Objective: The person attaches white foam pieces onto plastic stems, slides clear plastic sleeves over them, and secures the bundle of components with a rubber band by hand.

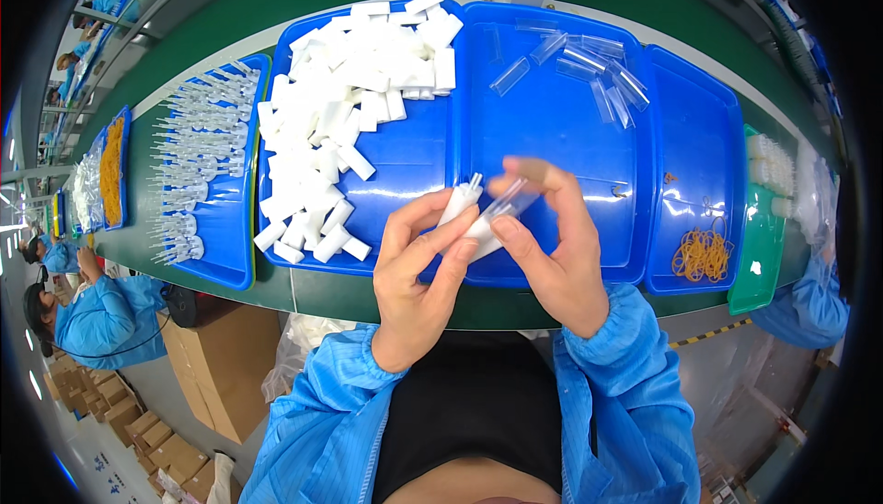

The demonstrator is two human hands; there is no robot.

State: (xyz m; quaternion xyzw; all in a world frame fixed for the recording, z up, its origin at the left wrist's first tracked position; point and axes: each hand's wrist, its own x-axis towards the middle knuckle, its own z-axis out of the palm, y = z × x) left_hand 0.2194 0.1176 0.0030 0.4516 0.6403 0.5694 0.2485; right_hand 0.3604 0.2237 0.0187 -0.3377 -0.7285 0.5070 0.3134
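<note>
Pinching a small white plastic tube [463,202] in the left hand [418,274] while the right hand [552,256] grips a clear plastic cap [509,202] beside it, misaligned fingers could let either slip.

Clear cap [511,199] blurred; white tube's [463,212] lower end perhaps hidden by fingers [432,237].

1. A small white plastic tube [463,207] with a narrow nozzle tip pointing up, tilted slightly, pinched in the left hand [418,274].
2. A clear plastic cap [511,200], slanted, held by the right hand [552,251], just beside the tube's nozzle, above a blue tray [552,136].
</note>
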